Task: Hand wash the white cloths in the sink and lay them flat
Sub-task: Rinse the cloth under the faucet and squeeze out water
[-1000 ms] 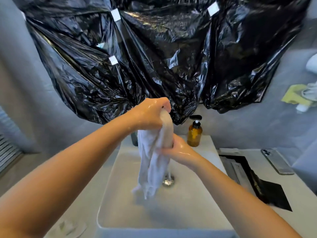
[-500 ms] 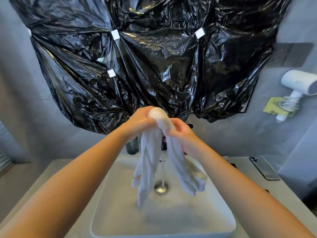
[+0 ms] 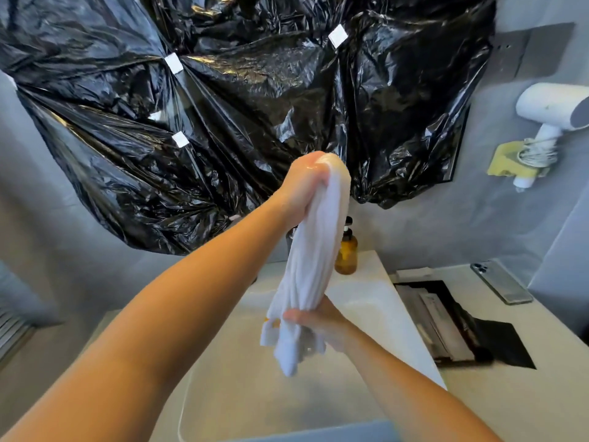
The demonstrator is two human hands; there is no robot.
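A white cloth (image 3: 315,250), bunched into a long rope, is held stretched above the white rectangular sink (image 3: 376,317). Its upper end is clenched in the left hand (image 3: 307,183), raised high in front of the black plastic sheeting (image 3: 242,100) that is taped over the wall with small white tape squares. Its lower part is gripped by the right hand (image 3: 322,323), whose fingers (image 3: 294,315) are closed around the bundle just above the basin. Both hands look wet. Below the right hand, the loose tail of the cloth hangs in crumpled folds over the middle of the sink.

An amber pump bottle (image 3: 346,253) stands at the far edge of the sink, partly hidden behind the cloth. The sink sits on a pale desk (image 3: 510,393). To the right of the sink, a black-lined recess (image 3: 459,327) is set into the desk, and a smartphone (image 3: 502,282) lies flat near the desk's far right corner. On the wall at the right, a white hair dryer (image 3: 554,106) is mounted above a yellow holder (image 3: 506,161) with its cord coiled around the handle.
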